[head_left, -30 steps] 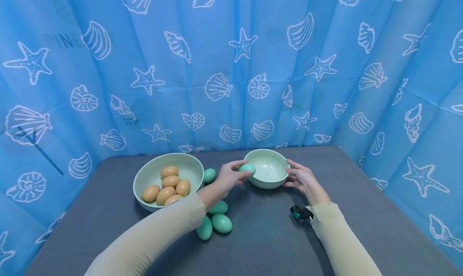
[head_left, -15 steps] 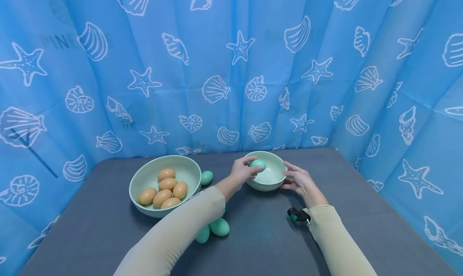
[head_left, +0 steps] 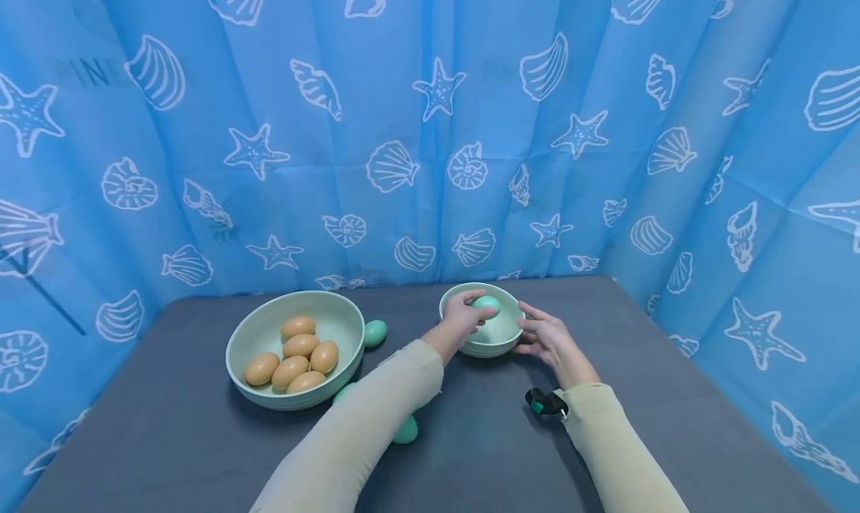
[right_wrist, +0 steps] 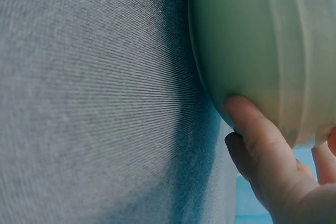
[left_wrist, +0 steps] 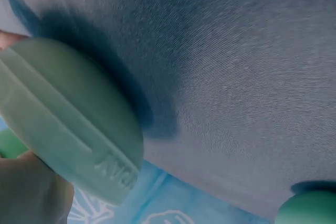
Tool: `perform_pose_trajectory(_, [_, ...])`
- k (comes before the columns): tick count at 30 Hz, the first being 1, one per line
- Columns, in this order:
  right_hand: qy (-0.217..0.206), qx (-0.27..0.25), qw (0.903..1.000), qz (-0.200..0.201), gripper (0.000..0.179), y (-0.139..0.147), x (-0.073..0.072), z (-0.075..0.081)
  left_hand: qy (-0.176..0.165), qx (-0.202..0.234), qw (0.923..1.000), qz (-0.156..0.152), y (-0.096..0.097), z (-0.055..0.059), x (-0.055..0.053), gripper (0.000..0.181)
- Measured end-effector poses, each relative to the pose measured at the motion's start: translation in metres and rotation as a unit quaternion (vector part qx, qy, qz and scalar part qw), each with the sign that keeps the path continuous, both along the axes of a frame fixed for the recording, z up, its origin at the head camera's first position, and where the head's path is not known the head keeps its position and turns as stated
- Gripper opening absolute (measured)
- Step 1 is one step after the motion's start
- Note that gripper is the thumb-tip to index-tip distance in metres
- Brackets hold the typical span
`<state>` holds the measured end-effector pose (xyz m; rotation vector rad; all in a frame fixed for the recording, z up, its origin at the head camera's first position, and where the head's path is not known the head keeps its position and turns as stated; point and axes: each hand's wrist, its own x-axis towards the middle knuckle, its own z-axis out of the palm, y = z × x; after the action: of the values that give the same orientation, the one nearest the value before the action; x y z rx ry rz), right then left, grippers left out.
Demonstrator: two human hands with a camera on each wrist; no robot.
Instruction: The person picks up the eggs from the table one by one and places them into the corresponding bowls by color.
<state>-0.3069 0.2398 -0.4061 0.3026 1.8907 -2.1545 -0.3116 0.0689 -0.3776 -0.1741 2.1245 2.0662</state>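
Note:
My left hand (head_left: 460,315) pinches a green egg (head_left: 487,305) between thumb and fingers, over the inside of the small pale green bowl (head_left: 508,332). In the left wrist view the bowl's outer wall (left_wrist: 79,114) hides most of that hand, and a bit of the green egg (left_wrist: 9,145) shows. My right hand (head_left: 547,339) rests its spread fingers against the small bowl's right side. In the right wrist view the fingertips (right_wrist: 244,109) touch the bowl's outside (right_wrist: 241,40) low down, near the table.
A larger pale green bowl (head_left: 248,332) with several brown eggs (head_left: 300,346) stands at the left. One green egg (head_left: 375,333) lies beside it; another green egg (head_left: 406,430) is partly behind my left sleeve. A black strap (head_left: 546,402) hangs at my right wrist. A blue curtain (head_left: 376,110) backs the grey table (head_left: 484,453).
My left hand has carried the green egg rightward from the small bowl's left rim to over its inside. The right hand stays at the bowl. The head view has shifted slightly.

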Motion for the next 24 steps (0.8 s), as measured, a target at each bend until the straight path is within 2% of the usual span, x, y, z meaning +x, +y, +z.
perform_pose_trajectory(6, [0.006,0.0,1.0,0.004,0.057,0.0,0.0,0.0,-0.055,-0.013,0.9977,0.036,0.007,-0.004,-0.02,0.046])
perform_pose_trajectory(11, [0.006,-0.001,1.0,0.0,0.057,-0.004,0.001,-0.001,-0.091,-0.024,0.9948,0.04,0.009,-0.012,-0.033,0.046])
perform_pose_trajectory(18, [0.009,-0.007,0.9999,-0.008,0.057,-0.005,0.001,-0.002,-0.099,-0.021,0.9943,0.034,0.015,-0.022,-0.039,0.046])
perform_pose_trajectory(24, [0.01,0.008,0.9999,-0.007,0.057,-0.001,0.002,0.0,-0.103,-0.039,0.9938,0.016,0.021,-0.024,-0.04,0.044])
